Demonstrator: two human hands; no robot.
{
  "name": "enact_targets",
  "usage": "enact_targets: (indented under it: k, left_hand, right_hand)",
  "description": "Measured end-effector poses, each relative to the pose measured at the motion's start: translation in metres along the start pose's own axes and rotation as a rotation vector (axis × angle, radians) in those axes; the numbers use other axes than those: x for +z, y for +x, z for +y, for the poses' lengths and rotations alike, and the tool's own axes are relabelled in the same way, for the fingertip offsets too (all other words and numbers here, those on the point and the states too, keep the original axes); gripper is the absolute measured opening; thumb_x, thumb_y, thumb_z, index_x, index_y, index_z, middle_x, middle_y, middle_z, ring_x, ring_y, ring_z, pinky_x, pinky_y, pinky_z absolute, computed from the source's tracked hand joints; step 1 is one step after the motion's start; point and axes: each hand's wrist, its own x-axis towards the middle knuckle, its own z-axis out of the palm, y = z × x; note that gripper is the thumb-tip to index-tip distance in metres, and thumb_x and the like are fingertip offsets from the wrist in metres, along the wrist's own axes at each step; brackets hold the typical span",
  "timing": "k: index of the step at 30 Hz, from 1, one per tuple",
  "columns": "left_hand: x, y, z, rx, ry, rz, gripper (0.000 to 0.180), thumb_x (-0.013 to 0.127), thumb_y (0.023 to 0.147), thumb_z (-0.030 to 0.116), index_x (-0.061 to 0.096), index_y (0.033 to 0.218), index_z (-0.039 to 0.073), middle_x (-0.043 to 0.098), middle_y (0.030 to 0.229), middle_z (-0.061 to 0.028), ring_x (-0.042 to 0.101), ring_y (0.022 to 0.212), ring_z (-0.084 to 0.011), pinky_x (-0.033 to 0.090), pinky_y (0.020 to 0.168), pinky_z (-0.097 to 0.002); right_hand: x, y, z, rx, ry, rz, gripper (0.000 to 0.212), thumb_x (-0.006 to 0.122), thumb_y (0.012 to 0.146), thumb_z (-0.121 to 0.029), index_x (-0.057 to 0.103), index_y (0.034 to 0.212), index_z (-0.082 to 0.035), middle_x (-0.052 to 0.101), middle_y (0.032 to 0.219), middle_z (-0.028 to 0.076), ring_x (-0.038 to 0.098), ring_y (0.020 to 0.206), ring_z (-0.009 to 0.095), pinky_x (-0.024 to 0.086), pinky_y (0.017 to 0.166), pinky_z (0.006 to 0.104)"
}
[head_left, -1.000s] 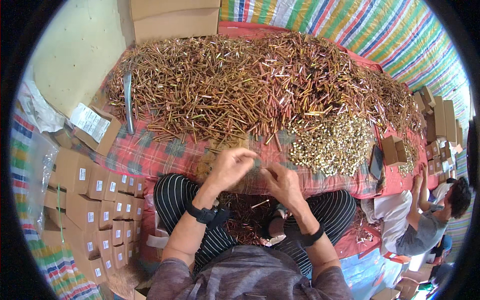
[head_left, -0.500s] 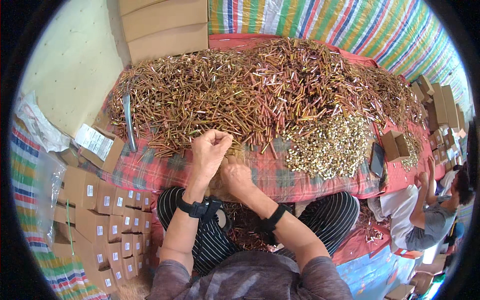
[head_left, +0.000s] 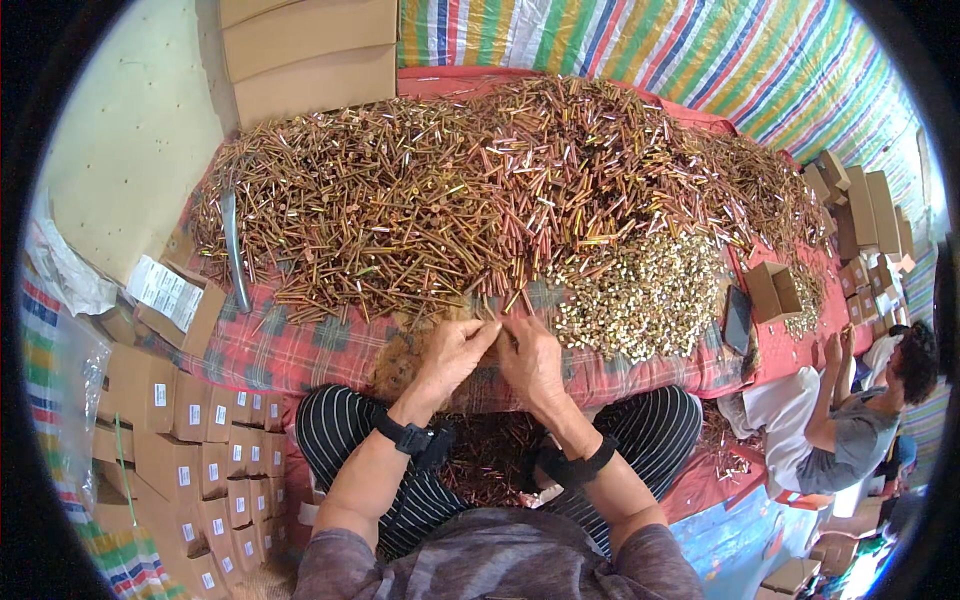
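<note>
My left hand (head_left: 455, 352) and my right hand (head_left: 530, 358) meet fingertip to fingertip at the near edge of a large heap of thin copper-coloured metal rods (head_left: 400, 220). Both are closed in a pinch. Whatever sits between the fingers is too small and too hidden to name. Just beyond the fingertips lie the nearest rods of the heap. To the right of my right hand spreads a pile of small shiny gold-coloured metal pieces, apparently nuts (head_left: 640, 300). Under the hands is a red and green plaid cloth (head_left: 310, 345) with a worn brown patch.
A curved metal bar (head_left: 235, 250) rests at the heap's left end. Small cardboard boxes (head_left: 190, 410) are stacked at left, near an open carton (head_left: 185, 310). A dark phone (head_left: 737, 320) and a small open box (head_left: 773, 292) lie at right. Another person (head_left: 850, 420) sits farther right.
My left hand has come down from above the heap's edge, and my right hand has moved right and turned, so their fingertips now meet. The view has shifted slightly to the right.
</note>
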Motion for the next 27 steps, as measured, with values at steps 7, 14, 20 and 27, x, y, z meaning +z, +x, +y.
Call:
enact_targets:
  k: [7, 14, 20, 27]
  left_hand:
    - [-0.002, -0.004, 0.009, -0.056, -0.388, 0.113, 0.015, 0.055, 0.090, 0.017, 0.061, 0.090, 0.003, 0.057, 0.071, 0.0010, 0.050, 0.062, -0.0046, 0.040, 0.056, -0.0186]
    - [-0.006, -0.004, 0.018, -0.195, -0.567, 0.007, 0.014, 0.054, 0.090, 0.017, 0.059, 0.093, 0.004, 0.051, 0.066, 0.0038, 0.045, 0.054, -0.0039, 0.034, 0.049, -0.0179]
    - [-0.001, -0.005, 0.011, 0.015, -0.375, 0.018, 0.012, 0.057, 0.089, 0.014, 0.061, 0.091, 0.003, 0.042, 0.064, 0.0085, 0.030, 0.050, -0.0001, 0.022, 0.043, -0.0180]
    - [0.000, -0.008, 0.013, 0.133, -0.140, 0.018, 0.015, 0.056, 0.089, 0.011, 0.064, 0.096, 0.001, 0.050, 0.069, 0.0072, 0.039, 0.058, -0.0010, 0.031, 0.051, -0.0180]
  right_hand:
    - [-0.004, 0.020, 0.018, -0.007, -0.345, 0.008, 0.013, 0.061, 0.079, -0.014, 0.060, 0.088, -0.004, 0.056, 0.080, 0.015, 0.055, 0.075, 0.033, 0.045, 0.062, 0.0415]
    - [-0.010, 0.020, 0.029, -0.019, -0.453, -0.012, 0.014, 0.060, 0.074, -0.008, 0.057, 0.087, -0.008, 0.054, 0.079, 0.011, 0.054, 0.078, 0.030, 0.043, 0.070, 0.0401]
    - [-0.035, 0.004, 0.002, -0.026, -0.345, -0.086, 0.014, 0.059, 0.076, -0.010, 0.056, 0.089, -0.008, 0.055, 0.079, 0.013, 0.057, 0.072, 0.033, 0.046, 0.063, 0.0425]
    - [-0.042, -0.002, -0.005, -0.005, -0.288, -0.051, 0.015, 0.059, 0.073, -0.004, 0.056, 0.087, -0.006, 0.054, 0.080, 0.012, 0.057, 0.074, 0.033, 0.046, 0.064, 0.0426]
